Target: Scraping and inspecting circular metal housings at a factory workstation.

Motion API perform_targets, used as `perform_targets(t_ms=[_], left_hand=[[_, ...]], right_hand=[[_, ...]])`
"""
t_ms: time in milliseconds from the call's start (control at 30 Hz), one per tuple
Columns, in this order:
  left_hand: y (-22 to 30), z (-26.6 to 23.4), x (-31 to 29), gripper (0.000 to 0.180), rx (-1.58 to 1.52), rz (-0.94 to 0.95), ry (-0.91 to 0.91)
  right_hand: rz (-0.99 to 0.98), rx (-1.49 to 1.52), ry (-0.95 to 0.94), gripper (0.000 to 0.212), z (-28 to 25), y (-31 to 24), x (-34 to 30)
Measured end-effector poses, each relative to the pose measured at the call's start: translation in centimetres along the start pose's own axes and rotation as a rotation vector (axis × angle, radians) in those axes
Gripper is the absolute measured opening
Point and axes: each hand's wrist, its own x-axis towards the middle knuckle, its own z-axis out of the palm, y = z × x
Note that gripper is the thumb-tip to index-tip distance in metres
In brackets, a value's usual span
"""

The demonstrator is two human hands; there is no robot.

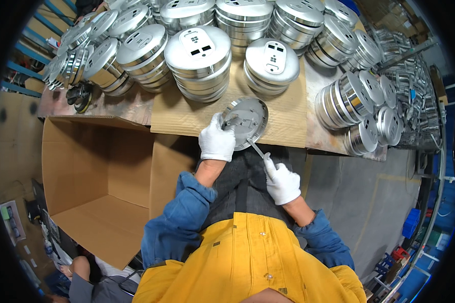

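Note:
My left hand [217, 140], in a white glove, grips the left rim of a round metal cover [253, 112]. The cover is tilted at the table's front edge, its ribbed inner side showing. In my gloved right hand [282, 183] is a slim flat metal tool [257, 148], perhaps a file. Its far end meets the cover's near rim. Just beyond stand stacks of the same silvery covers, the nearest being a tall stack [197, 63] and a shorter stack [271, 65], tops up with small cutouts.
Cardboard [283, 118] lies over the worktable. An open cardboard box [98, 166] stands to my left. A dark hand tool [79, 97] rests at the table's left. More stacked covers [349, 101] are on the right. Another person's arm [80, 267] shows at lower left.

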Motion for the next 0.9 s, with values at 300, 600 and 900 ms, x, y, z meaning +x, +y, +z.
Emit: perform_targets(t_ms=[300, 600, 900], left_hand=[[-1.7, 0.9, -0.4, 0.057, -0.546, -0.171, 0.094], [-2.2, -2.0, 1.3, 0.046, -0.457, -0.312, -0.135], [0.1, -2.0, 1.4, 0.035, -0.358, -0.142, -0.136]], right_hand=[[0.201, 0.346, -0.049, 0.046, -2.1, 1.0, -0.2], [0.167, 0.329, -0.16, 0.047, -1.3, 1.0, 0.0], [0.222, 0.418, -0.053, 0.048, -2.1, 1.2, 0.2]])
